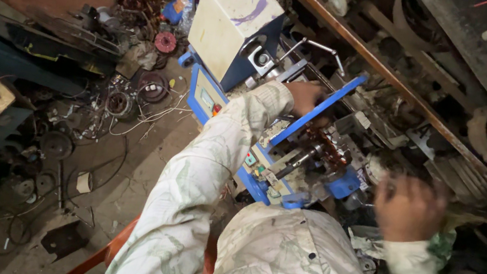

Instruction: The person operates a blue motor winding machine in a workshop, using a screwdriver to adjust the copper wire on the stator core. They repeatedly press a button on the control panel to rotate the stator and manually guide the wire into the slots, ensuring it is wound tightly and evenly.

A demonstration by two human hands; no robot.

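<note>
At the bench, on the blue winding machine, the left hand reaches past the blue upright plate and rests at the machine's upper part; its fingers are hidden behind the plate, so how far it is open, and whether it grips anything, cannot be told. The right hand is blurred at the machine's right end, fingers curled into a loose fist, with no held item discernible. Between the hands, the copper-wound rotor lies clamped lengthwise on the machine's bed. Judgement: the rotor looks rigid and fairly heavy, its thin wire windings easily nicked; best held by the bare shaft ends, not the copper. The cream housing stands behind, and loose parts litter the floor.
</note>
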